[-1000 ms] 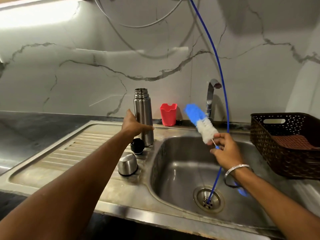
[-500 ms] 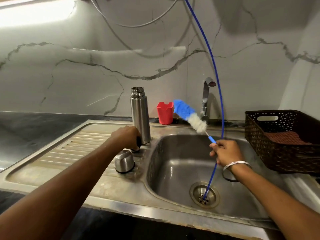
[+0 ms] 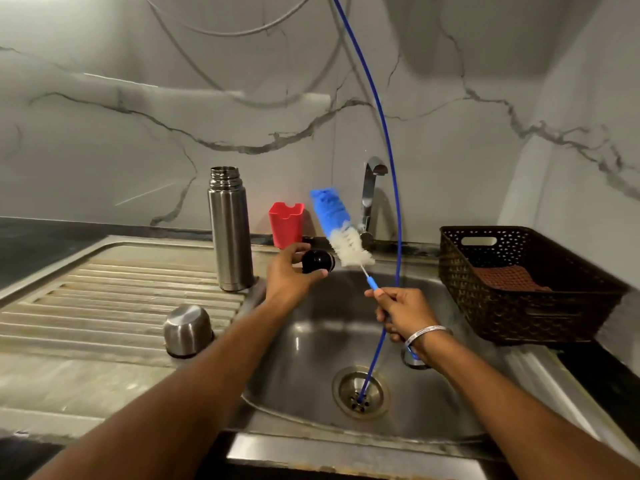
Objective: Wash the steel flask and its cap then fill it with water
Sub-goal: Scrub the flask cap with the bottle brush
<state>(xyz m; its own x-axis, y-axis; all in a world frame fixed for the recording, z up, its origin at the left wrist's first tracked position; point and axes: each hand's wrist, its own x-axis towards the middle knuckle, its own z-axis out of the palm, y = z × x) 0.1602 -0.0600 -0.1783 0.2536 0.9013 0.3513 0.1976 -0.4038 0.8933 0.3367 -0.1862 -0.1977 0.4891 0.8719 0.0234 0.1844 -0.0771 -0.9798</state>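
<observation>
The steel flask (image 3: 230, 230) stands upright and uncapped on the drainboard beside the sink basin (image 3: 311, 348). Its steel cup-lid (image 3: 188, 330) lies upside down on the drainboard nearer me. My left hand (image 3: 289, 277) holds the black inner stopper (image 3: 318, 261) over the basin's back left edge. My right hand (image 3: 401, 315) grips the blue handle of a bottle brush (image 3: 341, 230), whose blue and white bristles point up and left, almost touching the stopper.
A tap (image 3: 370, 195) rises behind the basin, and a thin blue hose (image 3: 394, 188) runs down into the drain (image 3: 361, 392). A red cup (image 3: 286, 224) sits by the wall. A dark woven basket (image 3: 519, 289) with a cloth stands on the right.
My left hand left the flask, picked the black stopper off the drainboard and lifted it over the basin. The brush in my right hand swung toward the stopper.
</observation>
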